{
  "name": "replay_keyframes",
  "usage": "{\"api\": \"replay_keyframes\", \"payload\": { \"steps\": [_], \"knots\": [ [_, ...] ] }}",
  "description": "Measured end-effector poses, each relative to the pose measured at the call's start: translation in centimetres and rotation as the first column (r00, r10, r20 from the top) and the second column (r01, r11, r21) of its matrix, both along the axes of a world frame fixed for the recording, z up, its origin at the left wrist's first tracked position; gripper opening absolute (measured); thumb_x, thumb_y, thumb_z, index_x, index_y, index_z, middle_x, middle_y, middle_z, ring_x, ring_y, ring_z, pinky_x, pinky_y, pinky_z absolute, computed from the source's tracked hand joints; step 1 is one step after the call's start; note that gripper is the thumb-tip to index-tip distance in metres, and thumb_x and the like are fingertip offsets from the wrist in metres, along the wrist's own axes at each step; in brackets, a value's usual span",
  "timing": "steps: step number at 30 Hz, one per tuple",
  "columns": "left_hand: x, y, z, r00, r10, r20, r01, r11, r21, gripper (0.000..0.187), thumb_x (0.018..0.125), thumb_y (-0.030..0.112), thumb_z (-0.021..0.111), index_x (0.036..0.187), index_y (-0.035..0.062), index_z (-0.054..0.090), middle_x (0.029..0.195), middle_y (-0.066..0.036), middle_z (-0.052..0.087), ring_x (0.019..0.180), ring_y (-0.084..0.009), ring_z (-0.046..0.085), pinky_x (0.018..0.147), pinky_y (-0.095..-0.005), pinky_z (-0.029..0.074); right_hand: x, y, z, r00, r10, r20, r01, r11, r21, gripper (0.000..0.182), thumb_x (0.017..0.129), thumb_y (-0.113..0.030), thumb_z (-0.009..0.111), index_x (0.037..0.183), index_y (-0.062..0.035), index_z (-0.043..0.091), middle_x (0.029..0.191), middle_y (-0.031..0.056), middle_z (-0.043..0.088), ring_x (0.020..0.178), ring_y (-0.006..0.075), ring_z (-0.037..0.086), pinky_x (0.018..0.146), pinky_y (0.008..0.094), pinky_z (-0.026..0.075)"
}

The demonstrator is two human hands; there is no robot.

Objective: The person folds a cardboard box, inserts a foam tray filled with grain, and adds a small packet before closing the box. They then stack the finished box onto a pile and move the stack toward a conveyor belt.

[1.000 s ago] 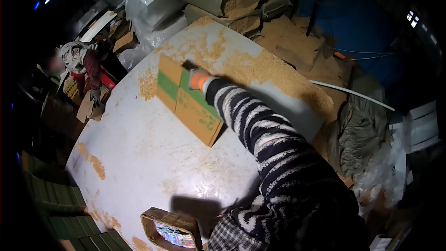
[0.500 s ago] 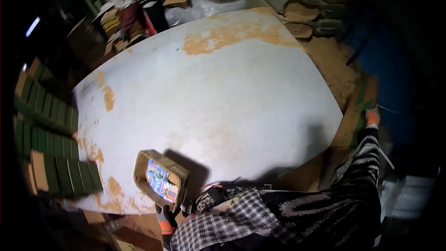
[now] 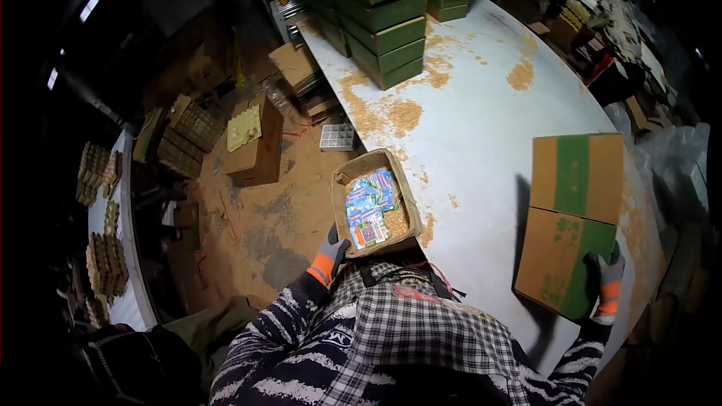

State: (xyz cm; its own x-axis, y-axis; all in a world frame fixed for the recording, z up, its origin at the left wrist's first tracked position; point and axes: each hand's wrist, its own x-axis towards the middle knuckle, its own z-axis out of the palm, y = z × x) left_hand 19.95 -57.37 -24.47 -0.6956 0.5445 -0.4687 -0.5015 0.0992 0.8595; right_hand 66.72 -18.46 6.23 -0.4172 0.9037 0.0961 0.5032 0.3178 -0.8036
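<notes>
My left hand (image 3: 329,256), in a grey and orange glove, grips the near left corner of a worn tan bin (image 3: 410,214). Blue and white printed packets (image 3: 368,203) lie inside the bin over tan crumbly bits. The bin sits at the table's near left edge, right in front of my checked apron. On the right, my right hand (image 3: 605,282), gloved the same way, holds the side edge of a brown cardboard box (image 3: 545,252) with green bands. The box is above the white tabletop, and its two panels meet at a crosswise seam.
Stacked green boxes (image 3: 383,37) stand at the far left of the white table (image 3: 474,105). A person (image 3: 620,30) is at the back right. On the floor to the left are a carton (image 3: 256,150) and a white divided tray (image 3: 338,137). Egg trays (image 3: 107,263) stand on a side table.
The view has swung left. My right hand has brought the cardboard box from beyond the table's right edge over the tabletop. My left hand is still at the bin.
</notes>
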Motion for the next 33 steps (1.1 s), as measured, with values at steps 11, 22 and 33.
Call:
{"api": "replay_keyframes", "payload": {
  "steps": [11, 22, 33],
  "knots": [
    [-13.1, -22.2, -6.5, 0.884, 0.464, -0.057, -0.453, 0.880, 0.141, 0.052, 0.084, -0.003, 0.055, 0.135, 0.0038, 0.046, 0.111, -0.010, 0.060, 0.097, -0.0281, 0.060, 0.077, -0.0434, 0.056, -54.4, -16.5, -12.1, 0.742, 0.665, 0.086, -0.665, 0.746, -0.037, 0.061, 0.077, -0.021, 0.078, 0.128, 0.0008, 0.053, 0.114, 0.0135, 0.066, 0.104, 0.0208, 0.063, 0.090, 0.0318, 0.049],
    [-25.9, -36.6, -16.1, 0.797, 0.594, -0.106, -0.593, 0.804, 0.051, 0.027, 0.085, 0.004, 0.055, 0.111, 0.0059, 0.049, 0.105, -0.008, 0.047, 0.083, -0.0235, 0.054, 0.067, -0.0430, 0.058, -84.1, -23.2, -34.5, 0.834, 0.319, -0.451, -0.546, 0.358, -0.757, 0.035, 0.082, -0.010, 0.072, 0.115, -0.0006, 0.062, 0.097, 0.0103, 0.069, 0.079, 0.0220, 0.067, 0.068, 0.0337, 0.054],
    [-48.0, -34.5, -17.1, 0.708, -0.254, -0.658, -0.422, 0.594, -0.684, 0.026, 0.085, 0.023, 0.067, 0.081, 0.0047, 0.048, 0.070, -0.008, 0.046, 0.064, -0.0242, 0.046, 0.057, -0.0369, 0.037, -115.5, -16.6, -45.5, 0.845, 0.317, -0.430, -0.535, 0.501, -0.681, 0.040, 0.093, -0.026, 0.062, 0.121, 0.0018, 0.059, 0.111, 0.0092, 0.066, 0.095, 0.0203, 0.063, 0.077, 0.0349, 0.049]
  ]
}}
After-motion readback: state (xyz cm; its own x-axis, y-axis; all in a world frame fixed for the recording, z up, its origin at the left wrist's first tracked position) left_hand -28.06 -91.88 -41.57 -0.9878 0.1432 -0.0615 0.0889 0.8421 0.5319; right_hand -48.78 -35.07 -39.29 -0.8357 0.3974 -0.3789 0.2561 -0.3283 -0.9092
